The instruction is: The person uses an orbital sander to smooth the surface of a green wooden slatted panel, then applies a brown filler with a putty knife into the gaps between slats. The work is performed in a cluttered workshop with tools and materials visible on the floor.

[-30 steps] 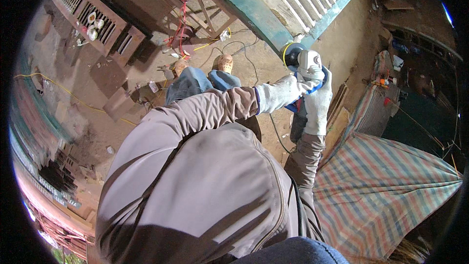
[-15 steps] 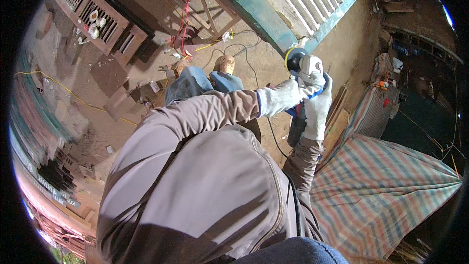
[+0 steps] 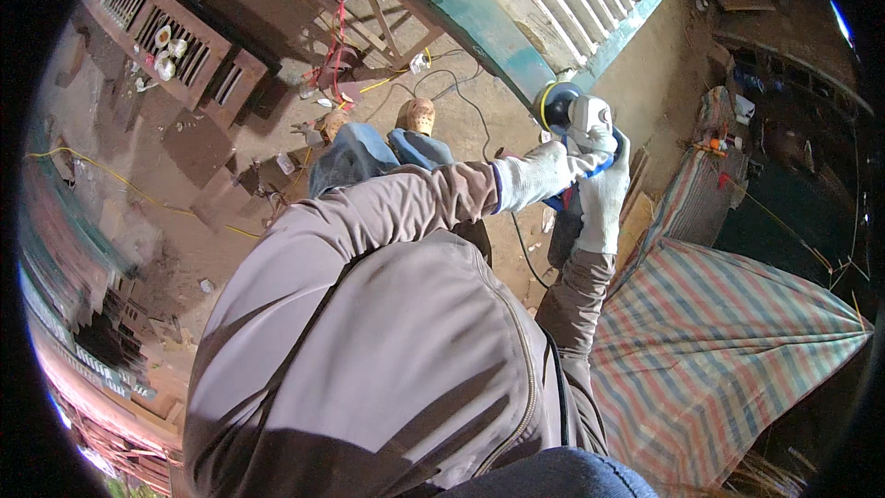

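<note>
Both my hands wear white work gloves and are closed on an angle grinder. My left hand reaches across from the left and wraps its front part. On the right, my right hand grips the body, whose blue casing shows between the gloves. The grinder's round disc, dark with a yellow rim, is at the near corner of a louvred shutter. Teal paint covers the shutter's frame, while its slats look pale and bare. I cannot tell whether the disc touches the wood.
A dark power cord trails over the floor near my feet. Left of it lie tangled red straps and a yellow cord. Another slatted wooden panel is at the far left. A striped tarp spreads on the right.
The grinder's disc now shows more of its face and sits slightly higher at the shutter's corner. Both hands keep their hold, and the whole view has shifted a little.
</note>
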`<state>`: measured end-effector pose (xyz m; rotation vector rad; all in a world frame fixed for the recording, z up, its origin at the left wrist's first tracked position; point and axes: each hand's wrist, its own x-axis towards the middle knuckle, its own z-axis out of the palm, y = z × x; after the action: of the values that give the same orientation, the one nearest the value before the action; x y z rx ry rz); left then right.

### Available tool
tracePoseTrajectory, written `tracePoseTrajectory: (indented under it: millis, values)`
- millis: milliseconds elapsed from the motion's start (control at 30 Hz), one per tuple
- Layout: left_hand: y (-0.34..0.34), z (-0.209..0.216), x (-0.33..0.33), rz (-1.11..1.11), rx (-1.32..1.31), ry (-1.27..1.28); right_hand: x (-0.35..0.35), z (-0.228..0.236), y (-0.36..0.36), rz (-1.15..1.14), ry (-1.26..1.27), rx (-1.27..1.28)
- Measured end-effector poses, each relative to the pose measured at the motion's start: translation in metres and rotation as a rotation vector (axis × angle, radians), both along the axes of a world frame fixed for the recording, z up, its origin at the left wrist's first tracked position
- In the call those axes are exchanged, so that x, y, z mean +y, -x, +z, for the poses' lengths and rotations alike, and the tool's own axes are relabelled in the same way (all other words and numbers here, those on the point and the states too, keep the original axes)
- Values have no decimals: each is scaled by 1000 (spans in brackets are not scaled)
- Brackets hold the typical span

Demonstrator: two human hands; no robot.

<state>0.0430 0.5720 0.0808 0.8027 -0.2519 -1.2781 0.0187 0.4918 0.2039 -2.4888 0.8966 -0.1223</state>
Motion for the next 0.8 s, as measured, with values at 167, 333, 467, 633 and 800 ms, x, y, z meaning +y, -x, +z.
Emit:
tracePoseTrajectory:
  millis: [167, 333, 467, 633, 800]
  values:
    - [0, -3, -3, -95, -514, 52, 13, 10, -3, -45, 2, -4]
    - [-50, 73, 54, -231, 44, -241, 31, 9, -15, -31, -75, -18]
    - [-41, 61, 40, -62, 53, -147, 21, 7, -14, 18, -123, -57]
    - [-37, 53, 41, -101, -22, -221, 26, 6, -14, 0, -151, -54]
    - [-6, 15, -1, 115, 1084, 215, 5, 3, -3, -29, -88, -53]
